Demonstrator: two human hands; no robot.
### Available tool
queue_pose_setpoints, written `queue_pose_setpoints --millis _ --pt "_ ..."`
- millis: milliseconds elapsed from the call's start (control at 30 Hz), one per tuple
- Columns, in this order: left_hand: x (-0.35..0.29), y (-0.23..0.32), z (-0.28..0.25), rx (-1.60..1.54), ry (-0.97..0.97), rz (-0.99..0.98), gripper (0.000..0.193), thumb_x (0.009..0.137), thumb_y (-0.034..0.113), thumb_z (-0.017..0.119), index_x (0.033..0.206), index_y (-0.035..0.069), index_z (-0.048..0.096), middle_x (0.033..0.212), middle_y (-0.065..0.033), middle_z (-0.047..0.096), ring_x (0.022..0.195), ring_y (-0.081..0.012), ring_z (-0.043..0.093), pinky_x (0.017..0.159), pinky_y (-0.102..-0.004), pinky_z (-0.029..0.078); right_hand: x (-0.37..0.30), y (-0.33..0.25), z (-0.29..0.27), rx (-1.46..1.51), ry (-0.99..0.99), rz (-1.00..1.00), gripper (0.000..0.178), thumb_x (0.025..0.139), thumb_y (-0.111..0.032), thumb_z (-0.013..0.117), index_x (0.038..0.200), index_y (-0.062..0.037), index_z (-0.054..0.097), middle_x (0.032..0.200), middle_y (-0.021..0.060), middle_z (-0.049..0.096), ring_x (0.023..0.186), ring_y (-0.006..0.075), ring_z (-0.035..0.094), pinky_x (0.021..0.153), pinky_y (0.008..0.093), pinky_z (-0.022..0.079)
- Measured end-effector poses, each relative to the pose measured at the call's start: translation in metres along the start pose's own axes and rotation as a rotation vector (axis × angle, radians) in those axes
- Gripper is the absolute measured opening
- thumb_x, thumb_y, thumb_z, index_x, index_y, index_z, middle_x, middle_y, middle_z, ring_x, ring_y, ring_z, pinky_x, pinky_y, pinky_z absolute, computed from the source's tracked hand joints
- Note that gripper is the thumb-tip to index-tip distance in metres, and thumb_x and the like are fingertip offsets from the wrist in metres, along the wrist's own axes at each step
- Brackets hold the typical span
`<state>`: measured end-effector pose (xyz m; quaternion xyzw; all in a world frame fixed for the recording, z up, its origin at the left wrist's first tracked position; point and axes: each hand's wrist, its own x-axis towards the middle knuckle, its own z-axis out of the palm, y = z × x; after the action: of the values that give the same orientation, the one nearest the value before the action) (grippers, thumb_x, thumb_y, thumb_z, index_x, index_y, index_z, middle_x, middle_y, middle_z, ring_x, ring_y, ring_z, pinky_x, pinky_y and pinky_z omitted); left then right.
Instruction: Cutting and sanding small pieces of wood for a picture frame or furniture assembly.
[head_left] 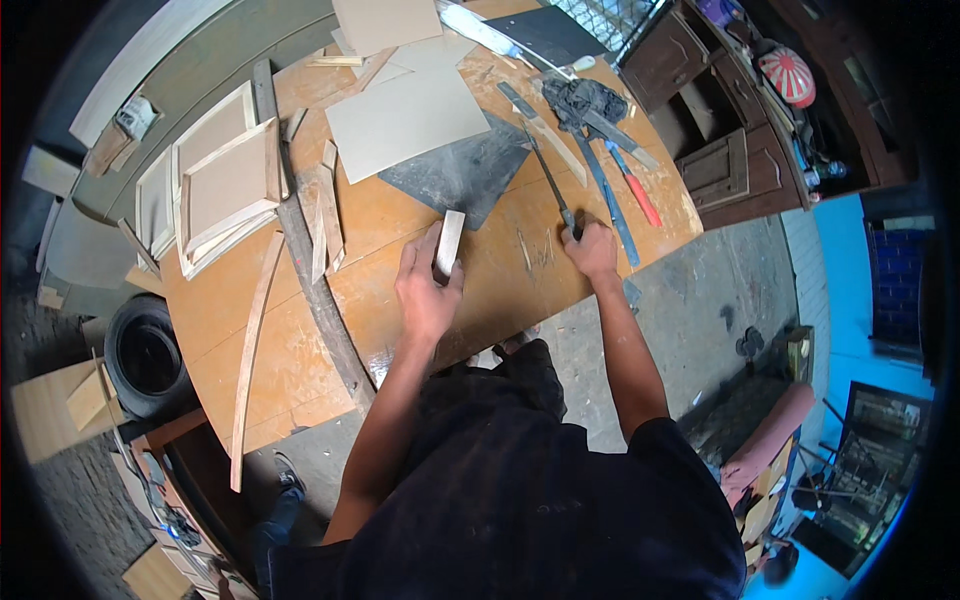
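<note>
My left hand (428, 285) is closed around a short, pale wooden block (450, 243), which stands up out of the fingers above the near part of the wooden table. To the right, my right hand (594, 250) grips the dark handle of a long, thin file (545, 172). Its narrow shaft points away from me and slightly left. A dark, dusty sheet (465, 175) lies just beyond both hands, partly under a large beige board (405, 122). Block and file are apart.
Framed wooden panels (228, 180) are stacked at the left, beside a long rough wooden bar (310, 260). A thin strip (257, 345) overhangs the near edge. At right lie a red-handled tool (642, 200), a long metal strip (608, 195) and a crumpled black bundle (583, 103).
</note>
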<state>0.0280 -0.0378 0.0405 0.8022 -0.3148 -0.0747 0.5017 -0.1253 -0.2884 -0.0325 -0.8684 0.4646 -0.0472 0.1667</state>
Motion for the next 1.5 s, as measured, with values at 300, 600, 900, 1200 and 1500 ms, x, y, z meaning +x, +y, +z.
queue_pose_setpoints --millis 300,600,900,1200,1500 --pt "-0.033 -0.046 0.032 0.103 -0.293 0.102 0.051 0.08 0.009 0.071 0.13 0.005 0.062 0.113 -0.0193 0.065 0.094 -0.0376 0.067 0.08 -0.0432 0.056 -0.131 -0.018 0.032 0.712 0.25 0.204 0.027 0.095 -0.024 0.062 0.088 0.0014 0.059 0.074 0.0226 0.062 0.068 0.0326 0.063 0.064 0.0422 0.047" --pt "-0.063 -0.06 0.067 0.039 -0.485 0.385 0.04 0.085 0.023 0.073 0.122 0.008 0.068 0.102 -0.0139 0.067 0.088 -0.0366 0.067 0.076 -0.044 0.056 -0.271 -0.056 0.047 0.881 0.173 0.516 0.031 0.1 -0.025 0.059 0.083 -0.0006 0.052 0.06 0.0158 0.05 0.054 0.016 0.046 0.053 0.0359 0.04" --pt "-0.058 -0.052 0.042 0.264 -0.634 0.388 0.042 0.085 0.026 0.071 0.122 0.006 0.068 0.107 -0.0199 0.067 0.094 -0.0387 0.067 0.081 -0.045 0.055 -0.343 -0.068 0.064 0.978 0.407 0.619 0.033 0.104 -0.026 0.056 0.079 -0.0047 0.052 0.06 -0.004 0.046 0.054 0.0043 0.042 0.049 0.0249 0.034" --pt "-0.088 -0.081 -0.015 0.154 -0.653 0.252 0.038 0.08 0.016 0.077 0.116 0.003 0.072 0.09 -0.0132 0.073 0.07 -0.0185 0.067 0.068 -0.0314 0.052 -0.399 -0.108 0.094 1.039 0.387 0.679 0.03 0.101 -0.027 0.06 0.087 -0.0006 0.059 0.058 0.0138 0.056 0.051 0.0157 0.05 0.052 0.0346 0.042" --pt "-0.098 -0.097 -0.006 0.275 -0.526 0.446 0.037 0.079 0.02 0.076 0.112 0.005 0.072 0.102 -0.0155 0.068 0.096 -0.0345 0.065 0.082 -0.0443 0.054 -0.395 -0.125 0.091 0.991 0.282 0.587 0.028 0.1 -0.028 0.06 0.091 -0.0011 0.06 0.062 0.0197 0.057 0.053 0.0297 0.059 0.053 0.0377 0.044"
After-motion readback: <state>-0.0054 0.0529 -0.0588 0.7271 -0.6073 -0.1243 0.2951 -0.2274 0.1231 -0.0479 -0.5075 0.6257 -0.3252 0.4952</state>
